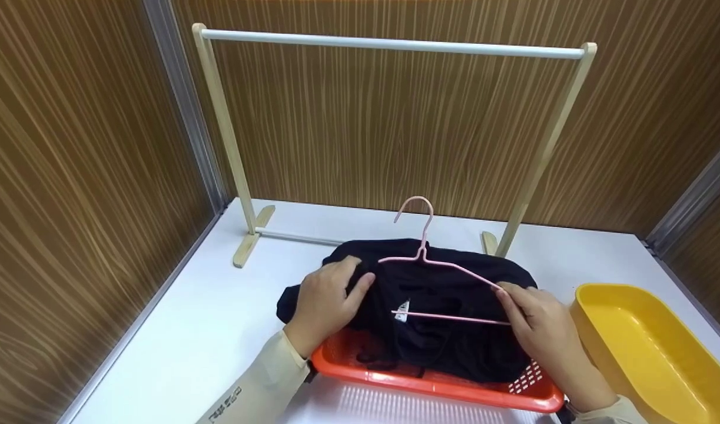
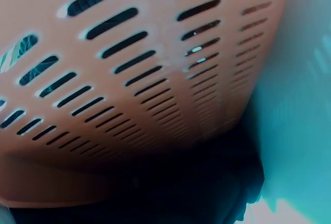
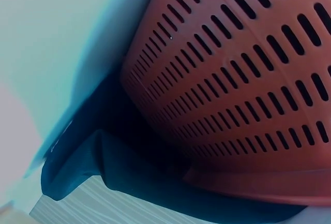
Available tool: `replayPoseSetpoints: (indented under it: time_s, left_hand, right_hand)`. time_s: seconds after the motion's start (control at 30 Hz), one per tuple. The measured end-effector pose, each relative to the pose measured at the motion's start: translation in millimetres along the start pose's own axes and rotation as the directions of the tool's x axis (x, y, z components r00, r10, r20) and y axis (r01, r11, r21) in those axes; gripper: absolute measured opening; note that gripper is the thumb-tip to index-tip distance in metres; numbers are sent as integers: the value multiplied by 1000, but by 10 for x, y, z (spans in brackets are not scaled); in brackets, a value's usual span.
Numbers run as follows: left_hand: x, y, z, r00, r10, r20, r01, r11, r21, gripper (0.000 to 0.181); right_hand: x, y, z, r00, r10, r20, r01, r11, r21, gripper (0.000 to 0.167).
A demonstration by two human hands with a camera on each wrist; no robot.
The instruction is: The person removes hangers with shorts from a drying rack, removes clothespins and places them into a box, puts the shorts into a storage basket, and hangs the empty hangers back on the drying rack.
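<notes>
A black garment [image 1: 454, 347] lies bunched over a red perforated basket [image 1: 430, 386], and a small white label [image 1: 402, 311] shows on it. My right hand [image 1: 542, 330] pinches the right shoulder of a pink hanger [image 1: 454, 266]. The hanger's hook points up, and its left end is hidden in the black cloth. On the left, my left hand [image 1: 330, 297] holds the garment, with thumb and fingers on a fold beside the hanger. Both wrist views show the slotted basket wall [image 2: 160, 79] and dark cloth [image 3: 129, 167], but neither hand.
Behind the basket stands a rack with wooden legs [image 1: 227, 129] and a white top bar [image 1: 389, 43]. A yellow tub [image 1: 648, 335] sits to the right on the white table [image 1: 177, 330]. Wood-grain panels [image 1: 365, 135] enclose the table at the back and sides.
</notes>
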State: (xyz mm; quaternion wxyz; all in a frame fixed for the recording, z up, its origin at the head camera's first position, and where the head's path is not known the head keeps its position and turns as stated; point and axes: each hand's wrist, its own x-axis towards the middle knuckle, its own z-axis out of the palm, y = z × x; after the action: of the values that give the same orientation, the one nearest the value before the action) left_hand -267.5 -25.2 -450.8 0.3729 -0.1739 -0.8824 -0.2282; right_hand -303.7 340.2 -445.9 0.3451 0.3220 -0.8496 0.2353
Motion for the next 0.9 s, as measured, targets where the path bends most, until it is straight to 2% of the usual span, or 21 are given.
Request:
replayPoseSetpoints:
  time_s: [0.2, 0.47, 0.67, 0.9]
  left_hand:
    - [-5, 13, -3, 1000, -10, 5, 10, 1000, -1, 31]
    - [-9, 3, -4, 999, -31, 28, 31, 999, -4, 33]
    - [-3, -7, -1, 1000, -13, -14, 12, 1000, -16, 33]
    - [-13, -13, 16, 999, -16, -36, 17, 1000, 26, 31]
  right_hand:
    - [-7, -5, 7, 999, 36, 16, -36, 999, -14, 18]
    - [-12, -14, 6, 999, 40, 20, -40, 999, -4, 22]
    - [-14, -17, 11, 1000, 24, -5, -24, 1000, -3, 23]
    - [-18, -13, 17, 1000, 9, -15, -10, 1000, -11, 23]
